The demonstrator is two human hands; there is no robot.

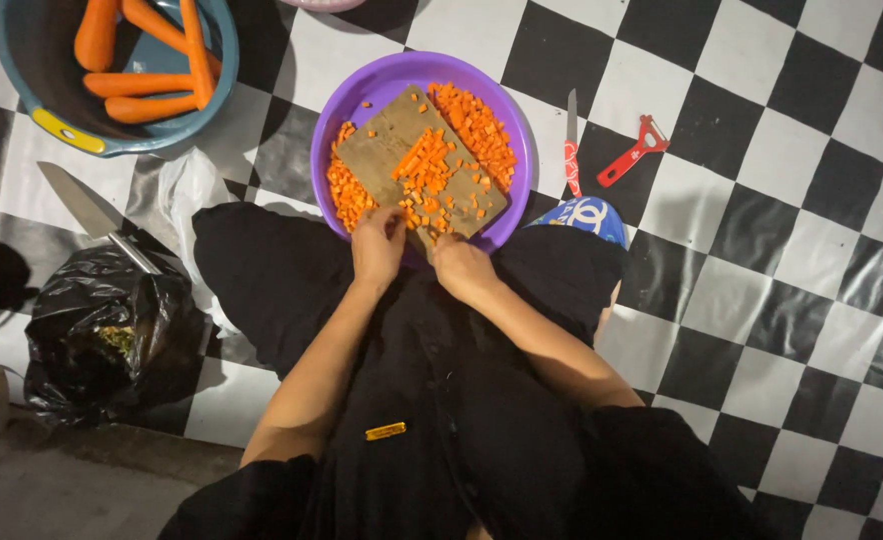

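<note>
Both hands worked at the near edge of one wooden cutting board [402, 150] lying in one purple basin [362, 85]. The left hand [377, 243] curled loosely over diced carrot [427, 170]; the right hand [460, 265] was closed, its grip hidden. Two knives and one red peeler [634, 152] lay on the checkered floor.

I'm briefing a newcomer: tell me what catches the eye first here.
The purple bowl at centre, holding a wooden board heaped with diced carrot; the left hand and right hand meet at its near edge. Top left, a blue tub of whole carrots, all on a checkered floor.
</note>
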